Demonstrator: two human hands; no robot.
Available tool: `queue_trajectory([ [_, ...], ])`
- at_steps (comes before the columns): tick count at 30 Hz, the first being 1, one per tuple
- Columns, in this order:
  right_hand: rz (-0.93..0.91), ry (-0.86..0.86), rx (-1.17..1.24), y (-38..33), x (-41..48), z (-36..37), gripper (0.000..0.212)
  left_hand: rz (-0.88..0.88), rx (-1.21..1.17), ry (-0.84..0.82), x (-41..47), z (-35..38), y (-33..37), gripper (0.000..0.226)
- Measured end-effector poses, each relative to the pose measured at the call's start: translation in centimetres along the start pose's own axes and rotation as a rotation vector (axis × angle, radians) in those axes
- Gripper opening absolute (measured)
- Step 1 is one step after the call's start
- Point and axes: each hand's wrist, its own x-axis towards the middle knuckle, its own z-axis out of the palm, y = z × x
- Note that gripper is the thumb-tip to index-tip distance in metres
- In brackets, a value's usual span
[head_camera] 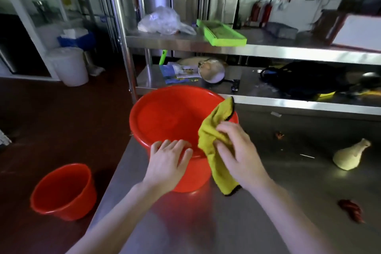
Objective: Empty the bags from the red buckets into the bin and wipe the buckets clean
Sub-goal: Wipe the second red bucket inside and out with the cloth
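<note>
Head view: a red bucket (171, 117) stood on the near-left corner of the steel table (288, 181), its mouth open to the camera and no bag showing inside. The left hand (167, 161) lay on the rim at 6 o'clock, fingers fairly straight and spread over the lip, pressing rather than gripping. The right hand (237, 150) had its fingers curled into a yellow cloth (214, 150) and held it bunched. The cloth was draped over the rim at about 4 o'clock, one corner standing up above the lip and the tail hanging down the outer wall to the table. A second bucket (61, 189) sat on the floor at 8 o'clock of the frame, also bagless as far as its inside showed. A white tub (70, 66) stood at 10 o'clock (whether that was the bin, I could not tell).

The step in hand looked like wiping the table bucket. To do it well, the left hand should press the rim down so the light bucket cannot skid off the corner. The right should spread the cloth flatter and sweep round the inner wall from 4 o'clock, then the base, then the lip. The floor bucket would likely need the same.
</note>
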Motion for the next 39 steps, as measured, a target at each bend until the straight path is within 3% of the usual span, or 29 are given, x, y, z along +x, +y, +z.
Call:
queue_trajectory([
  [3, -0.026, -0.173, -0.312, -0.6, -0.2, 4.2, 0.032, 0.127, -0.099, 0.000, -0.3, -1.7, -2.9, 0.025],
  [5, 0.069, -0.108, -0.409, -1.4, -0.2, 6.3, 0.043, 0.132, -0.063, 0.013, -0.1, -2.7, -5.5, 0.028],
  [7, 0.124, 0.004, -0.487, -2.2, 0.3, 7.8, 0.050, 0.088, -0.037, -0.009, 0.6, -3.2, -7.2, 0.045],
  [11, -0.003, 0.106, -0.605, -1.7, 0.4, 9.1, 0.040, 0.136, -0.007, -0.055, 1.4, -2.5, -8.2, 0.054],
  [16, -0.174, -0.052, -0.545, 3.9, 2.6, 5.0, 0.037, 0.170, -0.061, -0.103, 2.1, -2.5, -9.2, 0.050],
  [21, -0.009, -0.356, -0.467, 9.9, 7.5, 0.2, 0.022, 0.230, -0.030, -0.098, 1.9, -2.4, -9.3, 0.047],
  [23, 0.043, -0.240, -0.435, 9.6, 7.6, 0.9, 0.022, 0.217, -0.010, -0.074, 1.8, -2.2, -9.2, 0.051],
  [27, 0.101, 0.204, -0.494, 4.5, 2.7, 5.8, 0.033, 0.216, -0.004, -0.039, 1.7, -1.9, -8.4, 0.058],
  [30, 0.078, 0.264, -0.541, -0.2, 0.4, 10.3, 0.034, 0.243, -0.006, -0.030, 1.2, -2.0, -8.2, 0.059],
  [32, -0.044, 0.205, -0.547, -0.3, 1.0, 10.1, 0.035, 0.228, -0.037, -0.032, 0.7, -2.2, -8.6, 0.058],
  [35, -0.206, -0.079, -0.533, 3.1, 2.7, 5.5, 0.032, 0.219, -0.049, -0.057, 0.3, -2.1, -8.4, 0.054],
  [37, -0.089, -0.261, -0.533, 5.9, 5.0, 2.1, 0.038, 0.225, -0.035, -0.060, 0.5, -1.9, -7.5, 0.054],
  [39, 0.042, -0.333, -0.533, 7.8, 6.6, 0.6, 0.036, 0.234, 0.001, -0.042, 0.8, -1.7, -7.2, 0.054],
])
